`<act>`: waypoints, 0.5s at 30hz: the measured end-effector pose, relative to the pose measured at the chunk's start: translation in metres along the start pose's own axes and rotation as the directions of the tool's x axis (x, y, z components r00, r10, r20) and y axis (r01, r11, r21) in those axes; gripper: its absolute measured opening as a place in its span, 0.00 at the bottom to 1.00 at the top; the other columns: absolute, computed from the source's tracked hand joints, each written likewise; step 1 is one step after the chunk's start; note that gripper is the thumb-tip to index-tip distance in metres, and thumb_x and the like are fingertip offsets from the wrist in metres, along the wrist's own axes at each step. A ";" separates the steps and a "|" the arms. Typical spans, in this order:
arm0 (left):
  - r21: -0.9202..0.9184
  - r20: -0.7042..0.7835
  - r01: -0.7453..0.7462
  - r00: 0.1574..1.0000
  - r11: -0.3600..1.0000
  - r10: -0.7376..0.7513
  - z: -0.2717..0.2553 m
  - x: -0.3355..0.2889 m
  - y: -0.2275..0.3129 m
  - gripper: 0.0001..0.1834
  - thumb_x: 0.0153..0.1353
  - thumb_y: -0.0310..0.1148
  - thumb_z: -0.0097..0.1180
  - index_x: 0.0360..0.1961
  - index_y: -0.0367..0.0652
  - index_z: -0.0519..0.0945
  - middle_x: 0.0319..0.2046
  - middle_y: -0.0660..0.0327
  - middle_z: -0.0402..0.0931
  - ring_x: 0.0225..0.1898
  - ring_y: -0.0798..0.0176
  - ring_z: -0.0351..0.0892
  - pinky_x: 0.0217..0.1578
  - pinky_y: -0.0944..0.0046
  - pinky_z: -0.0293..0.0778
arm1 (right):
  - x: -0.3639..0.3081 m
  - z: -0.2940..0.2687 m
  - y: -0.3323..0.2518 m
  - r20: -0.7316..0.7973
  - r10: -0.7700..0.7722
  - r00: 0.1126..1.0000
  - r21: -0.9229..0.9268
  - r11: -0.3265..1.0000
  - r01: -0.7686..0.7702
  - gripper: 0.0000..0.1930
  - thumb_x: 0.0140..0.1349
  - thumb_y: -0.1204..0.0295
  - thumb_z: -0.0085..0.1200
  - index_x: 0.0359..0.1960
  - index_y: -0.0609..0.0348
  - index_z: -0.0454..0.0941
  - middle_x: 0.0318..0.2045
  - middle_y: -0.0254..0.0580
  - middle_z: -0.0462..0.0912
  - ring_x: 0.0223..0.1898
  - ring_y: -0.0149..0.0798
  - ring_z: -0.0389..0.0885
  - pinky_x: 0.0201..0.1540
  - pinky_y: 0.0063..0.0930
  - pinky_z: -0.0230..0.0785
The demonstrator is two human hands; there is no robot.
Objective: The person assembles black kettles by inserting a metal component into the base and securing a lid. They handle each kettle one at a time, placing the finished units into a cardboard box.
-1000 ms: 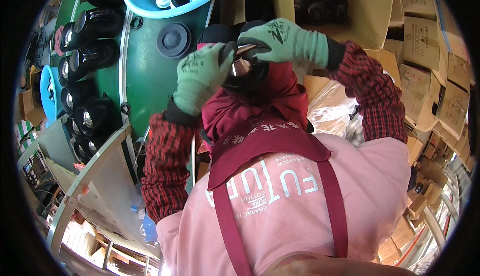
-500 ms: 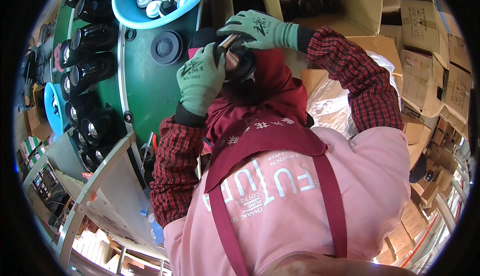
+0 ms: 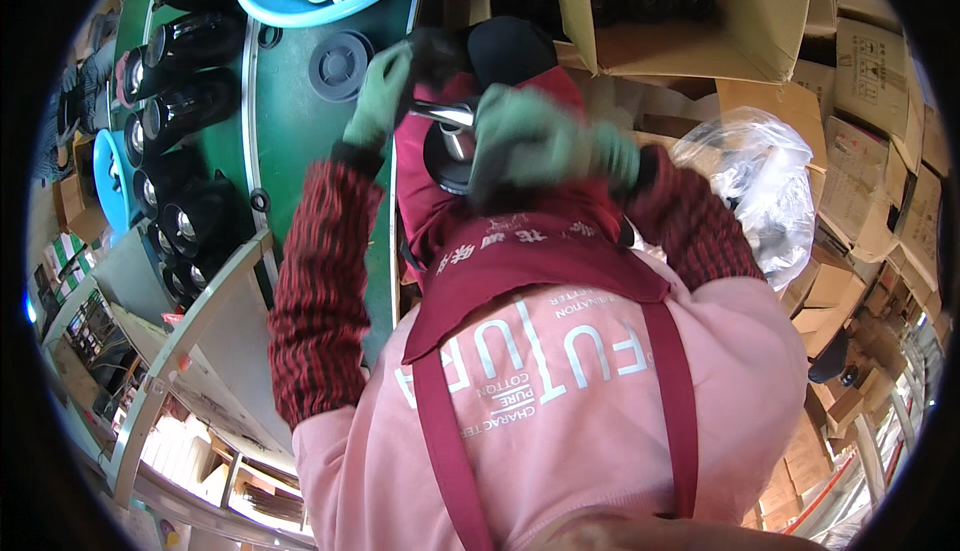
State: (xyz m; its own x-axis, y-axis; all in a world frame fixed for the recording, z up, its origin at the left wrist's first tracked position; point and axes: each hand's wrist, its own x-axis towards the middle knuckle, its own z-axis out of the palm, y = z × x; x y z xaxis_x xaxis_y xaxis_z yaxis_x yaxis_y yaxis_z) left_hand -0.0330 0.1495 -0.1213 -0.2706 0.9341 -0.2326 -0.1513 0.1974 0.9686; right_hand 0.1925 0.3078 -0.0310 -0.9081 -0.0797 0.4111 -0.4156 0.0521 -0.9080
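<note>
Both my hands wear green gloves and work above my lap. My right hand (image 3: pixel 525 141), smeared by motion, is closed on a dark, round-mouthed jug (image 3: pixel 447 163) with a shiny metal inside; most of its body is hidden under the glove. My left hand (image 3: pixel 380 96) is up at the table's edge, its fingers bent around something dark that I cannot make out. Between the hands runs a shiny metal bar (image 3: pixel 443 112); which hand holds it is unclear. A black round lid-like disc (image 3: pixel 340 65) lies on the green table just left of my left hand.
A blue basin (image 3: pixel 330 13) of black and white caps stands at the table's far end. Black jugs (image 3: pixel 190 106) line the left side. An open carton (image 3: pixel 700 56) holds dark round parts at far right, with clear plastic (image 3: pixel 765 191) and stacked boxes (image 3: pixel 870 91) nearby.
My hands have moved apart: the left up and leftward, the right nearer my body. The jug has come lower over my lap, its mouth now toward the left.
</note>
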 end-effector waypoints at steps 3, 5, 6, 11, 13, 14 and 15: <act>-0.198 -0.104 -0.089 0.992 0.976 0.070 0.046 0.065 0.014 0.18 0.80 0.33 0.47 0.62 0.35 0.81 0.56 0.56 0.85 0.56 0.59 0.84 0.60 0.61 0.76 | 0.015 0.064 -0.036 0.047 0.046 0.998 -0.532 0.847 -0.013 0.15 0.65 0.48 0.64 0.34 0.43 0.87 0.24 0.35 0.83 0.32 0.43 0.81 0.49 0.40 0.68; 0.013 -0.202 -0.225 0.954 0.974 0.223 0.043 0.077 -0.005 0.18 0.80 0.33 0.48 0.63 0.36 0.81 0.59 0.54 0.84 0.59 0.59 0.83 0.62 0.61 0.75 | 0.027 0.058 -0.039 0.105 0.117 0.987 -0.325 0.943 -0.077 0.16 0.64 0.47 0.64 0.39 0.43 0.88 0.26 0.36 0.85 0.33 0.43 0.83 0.48 0.39 0.70; 0.254 -0.336 -0.286 0.870 0.924 0.362 0.039 0.070 -0.004 0.19 0.76 0.30 0.52 0.64 0.39 0.80 0.59 0.52 0.82 0.61 0.54 0.79 0.62 0.56 0.74 | 0.027 0.041 -0.025 0.097 0.080 0.992 -0.080 0.994 -0.073 0.19 0.67 0.48 0.62 0.43 0.49 0.89 0.32 0.42 0.89 0.38 0.44 0.87 0.48 0.38 0.74; 0.861 -0.433 -0.008 0.514 0.509 0.740 0.080 0.042 0.031 0.31 0.66 0.37 0.58 0.72 0.49 0.73 0.64 0.51 0.71 0.66 0.42 0.67 0.67 0.38 0.59 | 0.033 -0.011 0.067 -0.546 0.289 0.787 0.348 0.932 -0.101 0.25 0.79 0.53 0.55 0.65 0.60 0.77 0.56 0.46 0.85 0.55 0.39 0.85 0.62 0.34 0.76; 0.851 -0.488 0.066 0.466 0.521 0.738 0.088 0.031 0.034 0.34 0.67 0.42 0.59 0.74 0.49 0.70 0.67 0.50 0.68 0.69 0.41 0.65 0.68 0.37 0.57 | 0.046 0.001 0.102 -0.450 0.257 0.855 0.120 0.966 -0.227 0.29 0.78 0.49 0.54 0.67 0.59 0.76 0.60 0.48 0.83 0.62 0.40 0.81 0.67 0.36 0.71; 0.836 -0.533 0.142 0.438 0.530 0.724 0.084 0.018 0.035 0.36 0.68 0.44 0.58 0.76 0.49 0.68 0.68 0.49 0.67 0.69 0.41 0.64 0.69 0.36 0.56 | 0.053 0.011 0.109 -0.289 0.360 0.887 0.260 0.921 -0.289 0.30 0.78 0.47 0.54 0.68 0.58 0.76 0.62 0.48 0.82 0.65 0.40 0.78 0.70 0.36 0.69; 0.846 -0.526 0.209 0.479 0.491 0.703 0.072 0.007 0.025 0.40 0.67 0.47 0.61 0.77 0.46 0.65 0.67 0.49 0.67 0.69 0.40 0.64 0.68 0.38 0.59 | 0.059 0.005 0.083 -0.157 0.411 0.898 0.150 0.909 -0.390 0.33 0.77 0.43 0.52 0.70 0.56 0.74 0.63 0.47 0.82 0.67 0.43 0.77 0.72 0.39 0.66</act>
State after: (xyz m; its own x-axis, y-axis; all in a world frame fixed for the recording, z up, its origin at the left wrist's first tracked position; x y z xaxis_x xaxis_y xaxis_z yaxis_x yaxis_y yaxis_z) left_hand 0.0302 0.1824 -0.0924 -0.7362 0.4293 0.5232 0.6733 0.5434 0.5014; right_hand 0.1048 0.3020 -0.0823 -0.9943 0.1062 0.0085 -0.0161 -0.0708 -0.9974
